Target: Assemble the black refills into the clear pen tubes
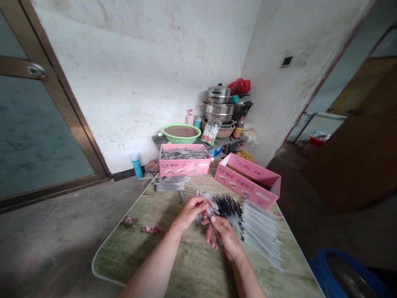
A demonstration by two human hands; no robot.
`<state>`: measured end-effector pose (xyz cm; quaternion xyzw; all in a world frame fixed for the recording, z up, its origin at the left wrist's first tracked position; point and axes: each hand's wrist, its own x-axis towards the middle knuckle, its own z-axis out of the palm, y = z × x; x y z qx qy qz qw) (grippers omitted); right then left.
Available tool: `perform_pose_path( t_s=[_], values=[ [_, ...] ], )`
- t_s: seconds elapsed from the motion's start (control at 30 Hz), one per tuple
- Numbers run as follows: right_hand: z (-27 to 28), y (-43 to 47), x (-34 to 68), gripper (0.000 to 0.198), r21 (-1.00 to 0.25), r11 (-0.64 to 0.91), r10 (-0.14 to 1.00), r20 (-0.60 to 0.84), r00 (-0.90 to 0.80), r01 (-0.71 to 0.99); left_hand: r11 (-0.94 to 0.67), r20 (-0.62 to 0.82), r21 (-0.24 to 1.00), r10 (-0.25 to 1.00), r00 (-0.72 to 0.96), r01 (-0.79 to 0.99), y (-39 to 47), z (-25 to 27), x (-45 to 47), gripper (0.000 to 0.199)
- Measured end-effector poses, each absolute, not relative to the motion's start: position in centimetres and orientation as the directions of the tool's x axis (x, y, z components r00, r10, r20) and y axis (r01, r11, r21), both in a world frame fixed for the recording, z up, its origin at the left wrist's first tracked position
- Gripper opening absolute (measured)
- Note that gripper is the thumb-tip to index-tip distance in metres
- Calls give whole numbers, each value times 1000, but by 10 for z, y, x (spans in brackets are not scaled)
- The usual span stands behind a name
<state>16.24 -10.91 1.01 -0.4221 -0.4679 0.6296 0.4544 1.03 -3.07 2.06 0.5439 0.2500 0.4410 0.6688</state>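
My left hand is closed in a pinch over the middle of the table, its fingertips at a small pale piece too blurred to name. Just right of it, my right hand is closed around what looks like a thin pen, mostly hidden by the fingers. The hands nearly touch. Beyond them lies a loose heap of small clear pieces. Black-tipped pen parts are fanned out beside my right hand. Further right, clear pen barrels lie in a wide row. Several pens with dark ends lie at the back left.
A pink box full of pens stands at the table's back edge. Another pink box sits at the right, its inside partly hidden. Behind are a green basin and stacked steel pots. A blue tub is at the lower right.
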Motion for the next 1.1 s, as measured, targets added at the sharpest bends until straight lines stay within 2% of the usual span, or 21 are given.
perform_pose_path(
  t_s=[0.1,0.2,0.3,0.37,0.43,0.47,0.53,0.63,0.7,0.77,0.8,0.87,0.93,0.97,1.03,1.1],
  values=[
    [9,-110,162,52,-964,-169,958,-112,-264,-207,25,146,951,844,517,-310,-32,19,14,41],
    [7,-109,164,49,-986,-91,977,-60,-203,-143,11,135,956,872,471,-295,-31,14,17,41],
    [6,-107,163,48,-985,111,992,103,-66,130,19,104,955,913,394,-297,-29,9,20,42],
    [5,-106,161,47,-886,222,967,255,27,406,36,76,952,935,347,-305,-28,8,21,43],
    [4,-106,157,47,-763,228,930,355,98,605,51,53,948,947,316,-313,-28,8,22,44],
    [3,-106,155,48,-737,212,922,369,119,642,55,48,947,950,310,-317,-28,8,21,44],
    [3,-107,153,50,-799,194,946,306,107,570,55,54,947,945,323,-318,-28,8,19,43],
    [4,-107,153,58,-982,56,998,50,-37,182,43,87,952,911,402,-304,-27,8,15,40],
    [6,-108,156,58,-997,-68,986,-64,-152,-23,31,109,955,888,447,-296,-26,7,14,39],
    [7,-109,159,55,-995,-72,983,-60,-173,-65,23,120,954,885,449,-300,-26,5,15,39],
    [8,-109,160,53,-1000,-20,989,-17,-147,-17,24,118,952,893,435,-306,-26,4,17,40],
    [7,-109,160,52,-965,142,990,138,-31,220,37,94,947,918,385,-319,-27,3,20,41],
    [6,-109,157,52,-803,247,941,332,63,542,61,51,943,945,323,-328,-28,2,24,43],
    [5,-108,155,51,-705,252,911,404,84,663,72,29,941,957,289,-332,-28,3,25,44],
    [5,-108,151,52,-612,228,880,462,109,757,80,2,937,972,234,-341,-29,6,24,45],
    [5,-107,149,52,-719,227,916,386,106,657,75,10,939,970,243,-337,-30,11,21,45]
  ],
)
